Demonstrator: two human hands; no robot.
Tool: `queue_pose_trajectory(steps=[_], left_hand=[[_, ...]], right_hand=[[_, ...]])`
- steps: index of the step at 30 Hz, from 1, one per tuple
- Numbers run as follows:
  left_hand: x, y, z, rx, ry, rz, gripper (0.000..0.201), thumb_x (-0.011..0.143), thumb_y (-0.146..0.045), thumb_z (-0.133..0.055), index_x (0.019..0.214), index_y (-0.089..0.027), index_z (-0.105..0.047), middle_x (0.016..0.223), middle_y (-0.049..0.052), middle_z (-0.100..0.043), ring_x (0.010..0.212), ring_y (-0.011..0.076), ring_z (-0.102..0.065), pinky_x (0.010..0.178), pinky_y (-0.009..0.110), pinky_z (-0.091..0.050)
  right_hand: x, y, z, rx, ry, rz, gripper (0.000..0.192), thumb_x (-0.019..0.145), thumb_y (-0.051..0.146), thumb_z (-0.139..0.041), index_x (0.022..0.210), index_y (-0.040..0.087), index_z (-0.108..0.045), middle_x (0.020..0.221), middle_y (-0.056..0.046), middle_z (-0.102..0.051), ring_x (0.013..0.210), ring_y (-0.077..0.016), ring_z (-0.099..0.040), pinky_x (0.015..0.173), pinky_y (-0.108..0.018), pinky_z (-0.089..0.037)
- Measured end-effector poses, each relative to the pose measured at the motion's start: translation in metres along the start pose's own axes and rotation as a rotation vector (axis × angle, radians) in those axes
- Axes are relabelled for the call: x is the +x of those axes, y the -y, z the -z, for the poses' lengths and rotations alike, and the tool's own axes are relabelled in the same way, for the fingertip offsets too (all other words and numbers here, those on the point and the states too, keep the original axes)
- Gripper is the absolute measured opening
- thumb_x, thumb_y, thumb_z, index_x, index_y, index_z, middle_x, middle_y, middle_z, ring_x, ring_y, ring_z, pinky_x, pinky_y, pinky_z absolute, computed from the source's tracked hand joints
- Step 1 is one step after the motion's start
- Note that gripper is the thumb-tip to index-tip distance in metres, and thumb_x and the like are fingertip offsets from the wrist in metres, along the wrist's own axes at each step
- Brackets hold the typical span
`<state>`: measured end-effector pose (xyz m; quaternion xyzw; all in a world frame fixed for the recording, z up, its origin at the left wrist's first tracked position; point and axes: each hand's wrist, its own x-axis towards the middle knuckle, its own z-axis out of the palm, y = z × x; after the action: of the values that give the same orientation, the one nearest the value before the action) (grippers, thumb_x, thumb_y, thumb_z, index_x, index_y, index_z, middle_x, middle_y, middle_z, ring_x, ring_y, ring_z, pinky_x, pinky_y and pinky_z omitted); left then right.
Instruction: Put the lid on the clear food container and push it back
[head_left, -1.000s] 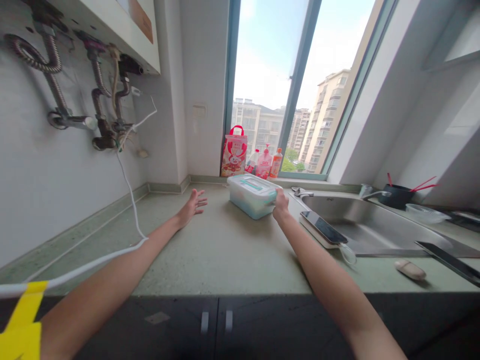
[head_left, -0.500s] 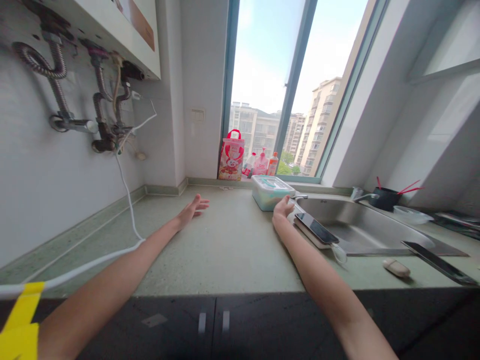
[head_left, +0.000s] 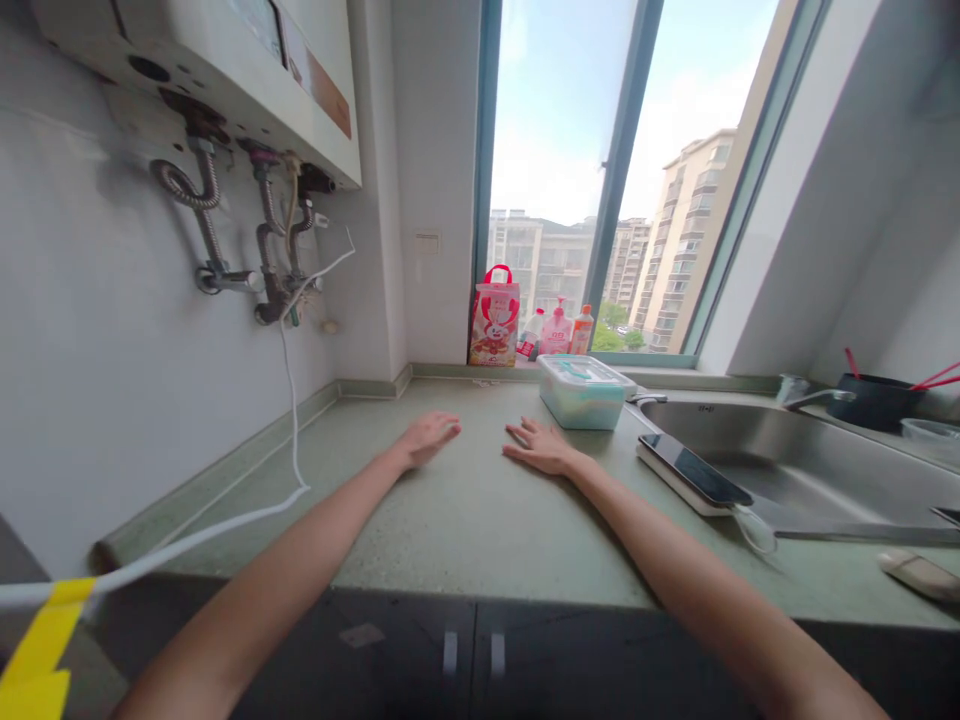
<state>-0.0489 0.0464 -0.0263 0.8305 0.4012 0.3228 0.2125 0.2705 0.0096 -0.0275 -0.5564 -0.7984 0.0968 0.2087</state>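
My left hand (head_left: 429,438) is over the middle of the pale green countertop (head_left: 450,530), fingers stretched to the right and nothing in them. Facing it across a small gap, my right hand (head_left: 538,446) has its fingers spread, palm downward, and is likewise bare. Whether either hand touches the surface I cannot tell. Just behind and to the right of my right hand stands a lidded plastic box (head_left: 581,393) with a clear top and pale green sides. A smartphone (head_left: 694,470) lies on a white block right of my right forearm.
A steel sink (head_left: 817,470) is set into the counter at right, with a black pot (head_left: 877,400) behind it. A packaged bag (head_left: 495,325) and several bottles (head_left: 556,328) line the windowsill. A white cable (head_left: 292,420) hangs at left below a water heater (head_left: 247,80).
My right hand has left the side of the plastic box and moved left over the counter. My left hand has come inward to the right. The view has turned somewhat left.
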Motion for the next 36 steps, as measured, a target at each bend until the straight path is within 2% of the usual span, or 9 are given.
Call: queue_pose_trajectory(steps=[2,5,12,18,21,25,27,29,36], left_hand=[[0.000,0.004,-0.002,0.110,0.029,0.105,0.085,0.076,-0.086,-0.064,0.135,-0.024,-0.071,0.157,0.018,-0.052,0.152,0.0441,-0.036,0.125,0.055,-0.016],[0.002,0.010,-0.005,0.204,0.054,0.190,0.096,0.067,-0.086,-0.071,0.141,-0.025,-0.067,0.163,0.021,-0.043,0.155,0.0456,-0.030,0.125,0.058,-0.012],[0.004,0.009,-0.004,0.516,0.205,0.175,0.099,0.087,-0.088,-0.043,0.161,-0.022,-0.047,0.170,0.019,-0.032,0.158,0.0384,-0.028,0.125,0.055,-0.021],[0.004,0.007,-0.001,0.513,0.191,0.166,0.092,0.090,-0.086,-0.043,0.159,-0.025,-0.050,0.169,0.017,-0.035,0.156,0.0382,-0.032,0.125,0.052,-0.024],[0.004,0.007,-0.001,0.490,0.188,0.161,0.091,0.090,-0.084,-0.045,0.159,-0.025,-0.051,0.168,0.018,-0.035,0.156,0.0398,-0.032,0.124,0.054,-0.024],[0.005,0.010,-0.001,0.427,0.165,0.152,0.089,0.088,-0.084,-0.050,0.155,-0.025,-0.056,0.167,0.018,-0.038,0.156,0.0407,-0.032,0.125,0.055,-0.022],[0.006,0.012,-0.002,0.413,0.158,0.154,0.088,0.087,-0.083,-0.052,0.153,-0.025,-0.058,0.167,0.018,-0.038,0.155,0.0415,-0.033,0.124,0.056,-0.022],[0.006,0.013,-0.002,0.421,0.159,0.156,0.087,0.088,-0.082,-0.051,0.153,-0.024,-0.057,0.167,0.019,-0.038,0.155,0.0418,-0.033,0.124,0.056,-0.023],[0.005,0.011,-0.001,0.458,0.174,0.153,0.084,0.092,-0.076,-0.046,0.156,-0.022,-0.054,0.166,0.019,-0.039,0.155,0.0406,-0.034,0.124,0.055,-0.025]], right_hand=[[0.003,-0.004,-0.008,-0.034,0.089,-0.045,0.086,0.090,0.081,-0.054,0.157,0.026,-0.052,0.168,-0.020,-0.036,0.158,-0.0423,-0.026,0.125,-0.068,-0.011],[0.004,-0.004,-0.008,-0.063,0.089,-0.037,0.087,0.093,0.081,-0.049,0.160,0.025,-0.048,0.169,-0.020,-0.034,0.159,-0.0415,-0.025,0.126,-0.066,-0.013],[0.005,-0.001,-0.001,-0.176,0.174,-0.064,0.087,0.097,0.081,-0.037,0.165,0.026,-0.039,0.173,-0.017,-0.027,0.161,-0.0381,-0.020,0.127,-0.064,-0.015],[0.004,-0.005,-0.006,-0.174,0.124,-0.026,0.078,0.100,0.073,-0.040,0.160,0.023,-0.047,0.168,-0.020,-0.037,0.157,-0.0406,-0.030,0.124,-0.067,-0.022],[0.001,0.003,0.002,-0.237,-0.081,0.147,0.062,0.101,0.055,-0.053,0.153,0.022,-0.056,0.170,-0.017,-0.033,0.157,-0.0377,-0.031,0.128,-0.062,-0.019],[-0.002,0.020,0.029,-0.378,-0.612,0.373,0.059,0.097,0.028,-0.057,0.156,0.028,-0.051,0.179,-0.006,-0.003,0.163,-0.0328,-0.014,0.130,-0.061,-0.004],[-0.004,0.023,0.045,-0.416,-0.788,0.323,0.065,0.094,0.026,-0.057,0.158,0.027,-0.045,0.178,-0.007,0.004,0.163,-0.0348,-0.010,0.129,-0.064,-0.003],[-0.007,0.016,0.059,-0.448,-0.870,0.222,0.070,0.092,0.027,-0.058,0.160,0.024,-0.040,0.178,-0.010,0.006,0.163,-0.0374,-0.007,0.127,-0.067,-0.005],[-0.014,-0.040,0.069,-0.487,-0.936,-0.232,0.081,0.092,0.037,-0.055,0.166,0.019,-0.028,0.176,-0.021,0.001,0.162,-0.0429,-0.002,0.120,-0.075,-0.015]])
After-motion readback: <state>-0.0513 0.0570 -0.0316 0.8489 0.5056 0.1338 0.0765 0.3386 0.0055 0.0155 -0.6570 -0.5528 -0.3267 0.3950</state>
